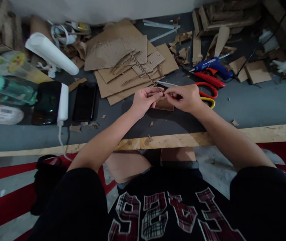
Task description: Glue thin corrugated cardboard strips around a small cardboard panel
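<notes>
A thin strip of corrugated cardboard runs from between my hands up and to the left, over the cardboard pile. My left hand pinches its near end between thumb and fingers. Close beside it, my right hand has its fingertips closed on the same end. Below the hands a small brown cardboard piece lies on the table, partly covered. Scissors with red and yellow handles lie by my right hand, their blades partly hidden behind it.
Stacked cardboard sheets lie beyond my hands. A blue glue gun and a red cutter are at the right. A black phone, a white roll and bottles stand or lie left. Scraps dot the table near its wooden edge.
</notes>
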Action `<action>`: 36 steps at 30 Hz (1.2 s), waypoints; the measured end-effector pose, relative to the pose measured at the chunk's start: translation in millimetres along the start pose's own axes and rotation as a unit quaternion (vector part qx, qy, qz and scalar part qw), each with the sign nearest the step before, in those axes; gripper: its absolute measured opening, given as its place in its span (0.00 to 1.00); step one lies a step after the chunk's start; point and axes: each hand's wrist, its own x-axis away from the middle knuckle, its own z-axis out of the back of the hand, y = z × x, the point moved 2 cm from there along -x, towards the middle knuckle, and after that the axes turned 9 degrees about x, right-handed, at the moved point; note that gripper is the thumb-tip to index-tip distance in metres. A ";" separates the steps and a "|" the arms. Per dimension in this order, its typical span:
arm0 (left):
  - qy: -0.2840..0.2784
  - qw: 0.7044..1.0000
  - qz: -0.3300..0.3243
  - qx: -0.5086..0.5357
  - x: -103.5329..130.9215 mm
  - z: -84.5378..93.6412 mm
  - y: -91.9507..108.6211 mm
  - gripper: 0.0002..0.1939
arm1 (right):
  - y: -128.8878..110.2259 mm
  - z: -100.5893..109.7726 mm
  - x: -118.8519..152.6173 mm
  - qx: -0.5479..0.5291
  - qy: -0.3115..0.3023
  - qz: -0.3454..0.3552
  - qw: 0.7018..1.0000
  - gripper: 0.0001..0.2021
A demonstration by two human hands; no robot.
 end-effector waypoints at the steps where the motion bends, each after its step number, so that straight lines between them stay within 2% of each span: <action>1: 0.003 1.000 0.001 -0.002 0.3 -0.2 0.2 0.19 | -0.3 0.4 -0.1 0.004 0.001 0.002 1.000 0.12; 6: -0.001 1.000 -0.015 0.016 0.6 -2.0 0.7 0.21 | -1.4 1.1 0.1 0.022 0.009 -0.003 1.000 0.12; 12: -0.001 1.000 -0.015 0.022 1.5 -3.4 0.9 0.22 | -3.6 -1.0 1.4 0.014 0.048 0.013 0.999 0.09; 20: 0.001 1.000 -0.006 -0.015 2.2 -2.5 0.9 0.20 | -3.3 -0.2 0.3 0.021 -0.002 -0.019 1.000 0.10; 25: 0.005 1.000 0.003 -0.018 2.4 -2.8 1.4 0.22 | -2.1 -0.7 0.9 0.013 -0.012 -0.027 0.999 0.10; 30: -0.014 1.000 0.005 -0.012 2.6 -2.8 0.1 0.23 | -2.6 0.1 0.0 -0.009 0.002 -0.017 1.000 0.09; 36: -0.024 1.000 0.004 -0.017 1.5 -3.1 -1.0 0.22 | -1.8 -2.0 0.5 -0.001 -0.023 -0.029 0.999 0.08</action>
